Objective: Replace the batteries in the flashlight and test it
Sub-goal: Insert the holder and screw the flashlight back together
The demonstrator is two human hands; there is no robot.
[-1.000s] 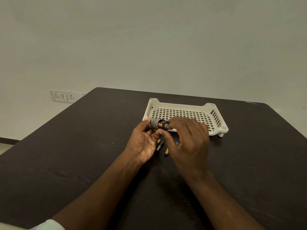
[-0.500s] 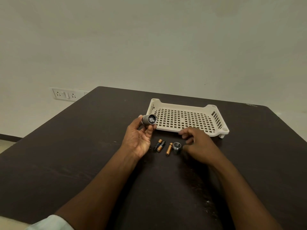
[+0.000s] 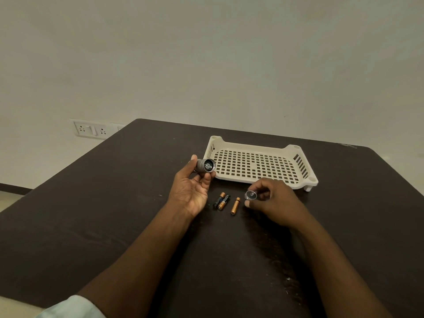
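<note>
Since 0.5 s earlier, the right hand [image 3: 275, 203] had lifted the round end cap [image 3: 250, 195] off the table [image 3: 91, 214], pinching it between thumb and fingers. Left hand [image 3: 192, 189] gripped the grey flashlight body [image 3: 206, 165], open end facing the camera, beside the white perforated tray [image 3: 307, 166]. 3 batteries [image 3: 226, 202] lay on the table between the hands.
</note>
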